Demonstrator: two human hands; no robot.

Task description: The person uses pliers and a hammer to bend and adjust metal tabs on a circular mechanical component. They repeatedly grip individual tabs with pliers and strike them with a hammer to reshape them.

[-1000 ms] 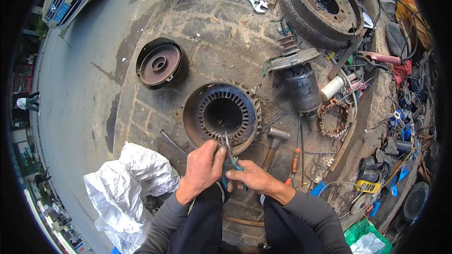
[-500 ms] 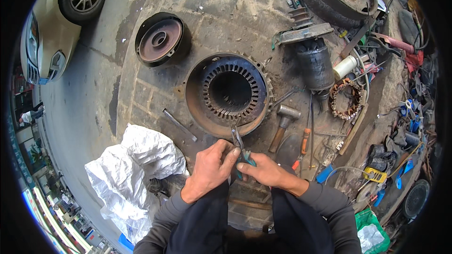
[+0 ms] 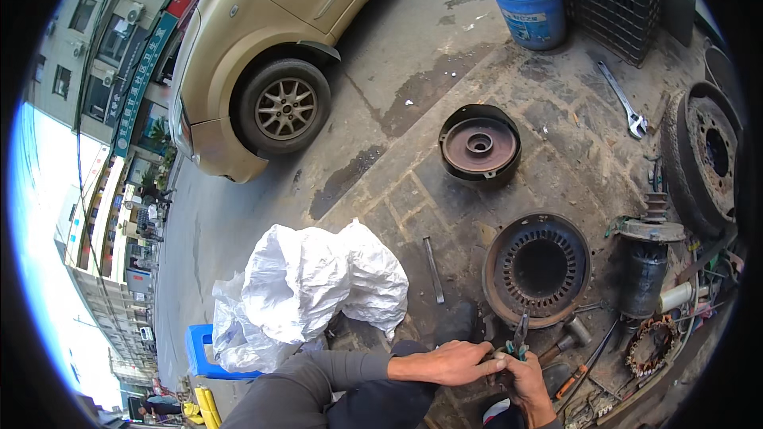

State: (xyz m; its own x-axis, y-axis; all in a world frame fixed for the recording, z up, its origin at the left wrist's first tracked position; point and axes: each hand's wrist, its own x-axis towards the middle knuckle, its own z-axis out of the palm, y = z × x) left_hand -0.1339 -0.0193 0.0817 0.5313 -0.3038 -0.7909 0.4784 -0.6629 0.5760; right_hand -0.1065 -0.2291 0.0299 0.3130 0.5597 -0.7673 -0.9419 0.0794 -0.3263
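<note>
My right hand (image 3: 528, 381) is closed around the greenish handles of a pair of pliers (image 3: 520, 335), whose metal jaws point up toward the motor housing. Right beside it, my left hand (image 3: 455, 363) is closed, its fingertips meeting the right thumb; what they hold, if anything, is hidden. Just beyond the pliers sits the round, rusty motor housing (image 3: 497, 307), with a ring of slots around its dark central hole. A hammer (image 3: 566, 339) lies at the housing's near right side. To the left of the housing is a metal rod or chisel (image 3: 433, 270).
A round end cover (image 3: 479, 144) lies farther off. White sacking (image 3: 318, 282) is bunched at left. At right are an armature (image 3: 642, 278), a copper winding ring (image 3: 653, 345) and a screwdriver (image 3: 574, 377). Beyond stand a wrench (image 3: 624, 99), a blue bucket (image 3: 528, 12) and a car (image 3: 262, 16).
My view has swung up and to the left, so the car, street, buildings and bucket show more. The pliers stay in my right hand, near the housing's rim.
</note>
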